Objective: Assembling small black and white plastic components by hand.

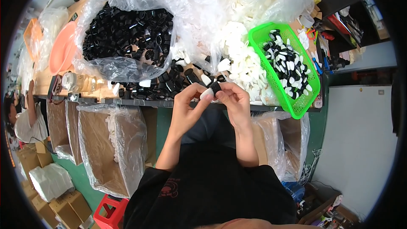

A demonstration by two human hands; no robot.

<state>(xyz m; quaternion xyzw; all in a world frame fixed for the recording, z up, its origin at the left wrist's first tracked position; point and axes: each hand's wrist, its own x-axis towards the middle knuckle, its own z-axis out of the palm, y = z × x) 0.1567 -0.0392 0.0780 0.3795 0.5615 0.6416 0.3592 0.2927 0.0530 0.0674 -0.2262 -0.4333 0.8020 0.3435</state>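
Far left of the green basket [298, 111], one round orange basin [62, 51] stands on the table [42, 82], with one clear jar [76, 82] closer in. Lower and left of the basket, at least two cardboard boxes [95, 144] lined with clear plastic stand below table level. Nearer the basket, one open clear plastic bag [121, 70] holds black ring-like parts [118, 34], too many to count; more loose black parts [170, 84] spill in front of it.

Left of the basket and slightly lower, two hands meet at the table's front edge, forearms rising from below, fingertips converging. The left hand [188, 104] pinches one white piece [206, 94] between thumb and fingers; the right hand [234, 101] grips one black piece [216, 87] the same way. The two pieces touch.

Just beside the basket's left wall lies a heap of uncounted white pieces [243, 61]. The basket itself contains dozens of black and white pieces [289, 65], mixed together.
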